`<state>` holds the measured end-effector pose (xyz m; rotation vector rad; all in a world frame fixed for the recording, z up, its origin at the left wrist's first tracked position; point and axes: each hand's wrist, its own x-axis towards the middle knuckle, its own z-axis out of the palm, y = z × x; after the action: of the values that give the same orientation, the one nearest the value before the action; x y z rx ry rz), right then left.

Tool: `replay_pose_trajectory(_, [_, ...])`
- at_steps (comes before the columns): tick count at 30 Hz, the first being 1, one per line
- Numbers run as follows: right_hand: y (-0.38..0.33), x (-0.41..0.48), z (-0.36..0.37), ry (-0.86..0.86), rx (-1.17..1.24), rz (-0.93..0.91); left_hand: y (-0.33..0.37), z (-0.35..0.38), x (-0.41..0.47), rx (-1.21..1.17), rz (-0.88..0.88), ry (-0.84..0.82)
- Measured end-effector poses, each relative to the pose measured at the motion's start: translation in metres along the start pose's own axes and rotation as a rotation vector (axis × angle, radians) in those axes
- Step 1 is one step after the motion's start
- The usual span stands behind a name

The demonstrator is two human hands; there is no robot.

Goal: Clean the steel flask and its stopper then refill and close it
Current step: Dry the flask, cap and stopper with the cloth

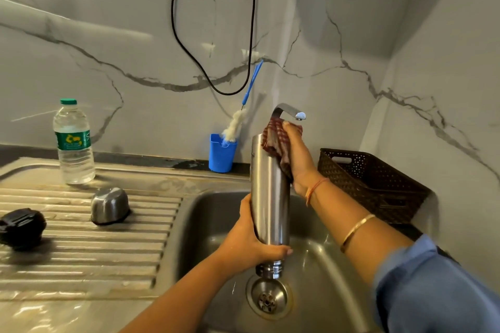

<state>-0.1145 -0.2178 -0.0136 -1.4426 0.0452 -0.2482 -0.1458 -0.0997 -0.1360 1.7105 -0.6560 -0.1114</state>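
Observation:
The steel flask [269, 197] is held upside down over the sink basin [211, 213], its threaded mouth just above the drain [267, 297]. My left hand [249, 243] grips the flask near the neck. My right hand [300, 157] presses a red checked cloth [276, 140] against the flask's upturned base. On the drainboard lie the steel cup lid [109, 205] and, further left, the black stopper [21, 227]. A plastic water bottle [73, 143] with a green cap stands at the back of the drainboard.
The tap spout [289, 111] arches just above the cloth. A blue holder [221, 153] with a bottle brush [238, 121] stands against the marble wall. A dark woven basket [373, 184] sits right of the sink. Black cables [189, 51] hang down the wall.

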Motion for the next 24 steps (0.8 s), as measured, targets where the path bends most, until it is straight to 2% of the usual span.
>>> replay_pose_trajectory(5, [0.04,-0.03,-0.007,-0.151,-0.041,0.081,-0.004,-0.008,0.007,-0.059,-0.011,0.066])
replay_pose_trajectory(9, [0.061,-0.042,-0.008,-0.184,-0.077,0.089,-0.009,-0.014,0.008,-0.125,-0.078,0.05])
replay_pose_trajectory(12, [0.075,-0.044,-0.003,-0.094,-0.346,-0.121,-0.009,-0.014,0.007,-0.185,-0.057,0.064])
replay_pose_trajectory(18, [0.056,-0.05,0.002,0.054,-0.76,-0.443,-0.007,-0.012,0.009,-0.022,0.091,0.07])
replay_pose_trajectory(22, [0.018,-0.028,0.004,0.171,-0.718,-0.448,0.001,-0.009,0.003,0.053,0.053,0.051])
replay_pose_trajectory(24, [-0.007,-0.013,-0.001,0.129,-0.673,-0.376,0.0,-0.009,0.0,0.082,0.042,0.035])
